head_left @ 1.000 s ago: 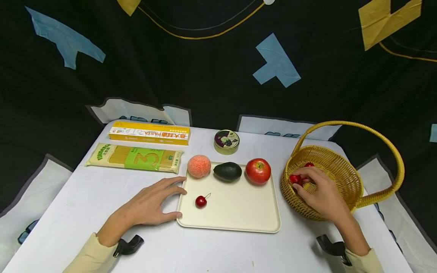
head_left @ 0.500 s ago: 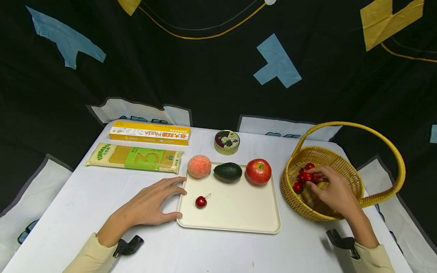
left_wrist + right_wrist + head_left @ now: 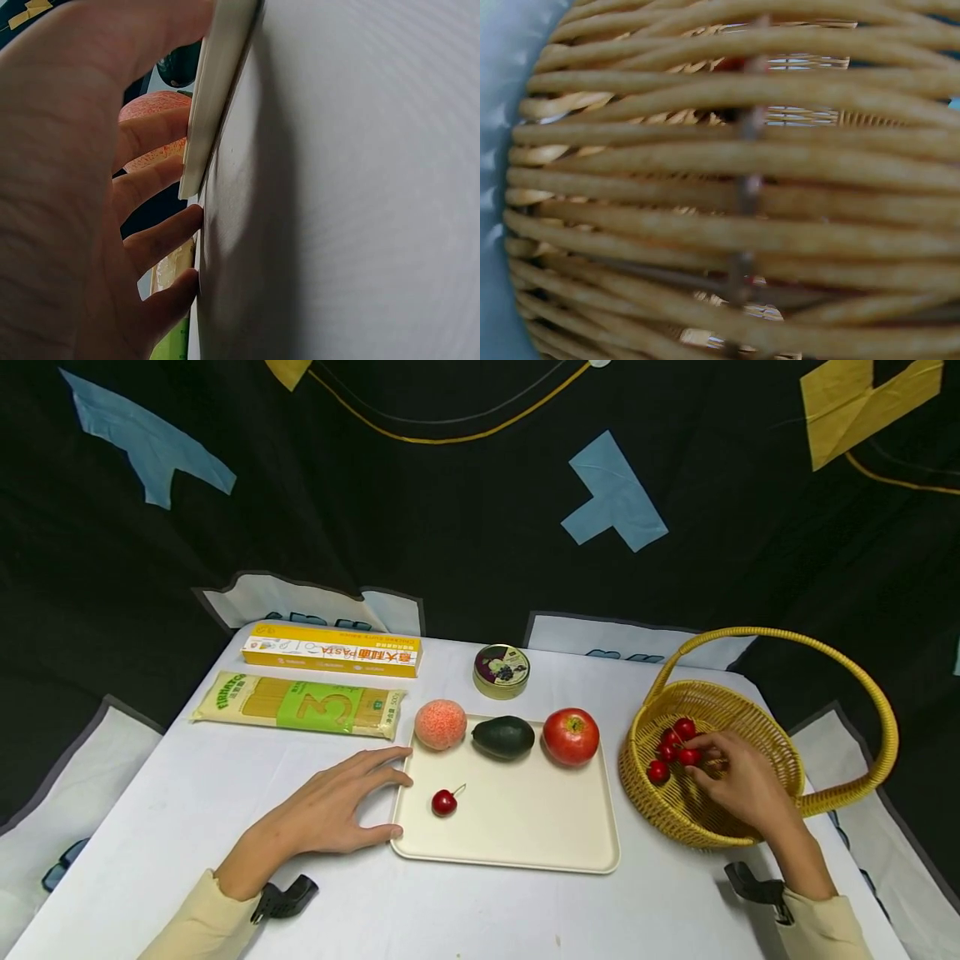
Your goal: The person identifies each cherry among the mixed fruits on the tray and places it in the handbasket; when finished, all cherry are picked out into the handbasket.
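In the head view my right hand (image 3: 738,781) reaches into a yellow wicker basket (image 3: 645,810). Its thumb and forefinger pinch a red cherry (image 3: 688,757). Several more cherries lie left of the fingertips, one cherry (image 3: 657,772) nearest the basket's left wall. My left hand (image 3: 333,806) lies with fingers spread, touching the left rim of a cream tray (image 3: 517,827). A single cherry (image 3: 444,802) with a stem is on the tray. In the left wrist view, the fingers (image 3: 154,139) rest along the tray edge. Basket weave hides my right hand in the right wrist view.
Along the tray's back edge are a rough pink peach-like fruit (image 3: 440,724), a dark green avocado (image 3: 503,737) and a red apple (image 3: 571,737). Behind stands a round tin (image 3: 501,672). A spaghetti pack (image 3: 300,704) and a yellow pasta box (image 3: 332,649) lie at back left.
My right hand has moved rightward inside the basket. A cherry at its fingers earlier now lies apart near the left wall, and more cherries show. The left hand stays at the tray.
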Motion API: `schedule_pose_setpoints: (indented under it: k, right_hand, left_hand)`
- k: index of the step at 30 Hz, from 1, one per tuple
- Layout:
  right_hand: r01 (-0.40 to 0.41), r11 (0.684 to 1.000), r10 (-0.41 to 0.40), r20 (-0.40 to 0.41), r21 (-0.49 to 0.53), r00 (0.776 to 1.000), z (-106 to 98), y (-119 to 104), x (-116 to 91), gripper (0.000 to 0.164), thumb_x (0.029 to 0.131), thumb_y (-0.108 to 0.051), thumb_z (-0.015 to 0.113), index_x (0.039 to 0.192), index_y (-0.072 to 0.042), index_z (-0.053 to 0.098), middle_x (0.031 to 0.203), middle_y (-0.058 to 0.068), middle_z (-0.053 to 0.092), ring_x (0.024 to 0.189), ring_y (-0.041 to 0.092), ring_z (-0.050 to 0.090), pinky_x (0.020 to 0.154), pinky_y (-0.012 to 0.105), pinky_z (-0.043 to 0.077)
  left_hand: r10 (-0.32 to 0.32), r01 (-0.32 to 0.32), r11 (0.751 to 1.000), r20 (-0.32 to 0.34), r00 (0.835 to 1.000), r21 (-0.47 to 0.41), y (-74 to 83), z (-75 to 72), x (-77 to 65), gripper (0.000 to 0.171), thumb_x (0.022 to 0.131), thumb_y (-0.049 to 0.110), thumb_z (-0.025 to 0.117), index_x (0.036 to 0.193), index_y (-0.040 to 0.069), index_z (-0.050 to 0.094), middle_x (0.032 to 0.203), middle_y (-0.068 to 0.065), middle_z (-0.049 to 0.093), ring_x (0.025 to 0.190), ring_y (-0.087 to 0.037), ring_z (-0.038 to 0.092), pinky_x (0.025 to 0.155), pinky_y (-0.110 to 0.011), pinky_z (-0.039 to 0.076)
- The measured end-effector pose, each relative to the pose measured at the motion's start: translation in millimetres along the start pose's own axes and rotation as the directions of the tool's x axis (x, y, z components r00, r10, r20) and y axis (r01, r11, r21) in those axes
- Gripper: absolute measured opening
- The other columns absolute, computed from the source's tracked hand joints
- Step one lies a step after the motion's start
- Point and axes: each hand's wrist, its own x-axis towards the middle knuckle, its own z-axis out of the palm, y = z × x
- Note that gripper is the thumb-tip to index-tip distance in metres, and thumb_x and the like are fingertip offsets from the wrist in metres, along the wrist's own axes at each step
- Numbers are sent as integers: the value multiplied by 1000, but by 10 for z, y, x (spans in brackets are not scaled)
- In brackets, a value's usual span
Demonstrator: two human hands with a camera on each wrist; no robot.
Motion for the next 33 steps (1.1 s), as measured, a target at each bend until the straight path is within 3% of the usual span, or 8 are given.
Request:
schedule_pose_setpoints:
  k: [3,11,33]
  right_hand:
    - [-25,1000,25,14,-9,1000,11,20,-5,35,83,1,90,114,-2,74,112,22,69,93,39,73,75,51,64]
    - [-102,994,105,96,-30,990,-2,72,-6,35,86,-5,88,116,1,71,115,28,67,95,43,68,79,62,60]
    - [-114,993,114,176,-12,978,10,102,13,37,88,-2,85,122,0,71,116,26,71,98,42,71,86,63,62]
  left_hand:
    - [-2,2,1000,3,1000,-2,1,-2,5,57,87,57,85,134,29,70,169,4,43,153,-26,45,120,-55,43]
    - [-6,6,1000,7,1000,-6,-3,-4,2,56,87,57,85,134,30,70,169,5,43,153,-26,45,119,-56,45]
    - [14,-14,1000,-20,1000,-14,-7,12,10,54,88,57,84,133,30,70,168,3,45,152,-29,46,114,-58,48]
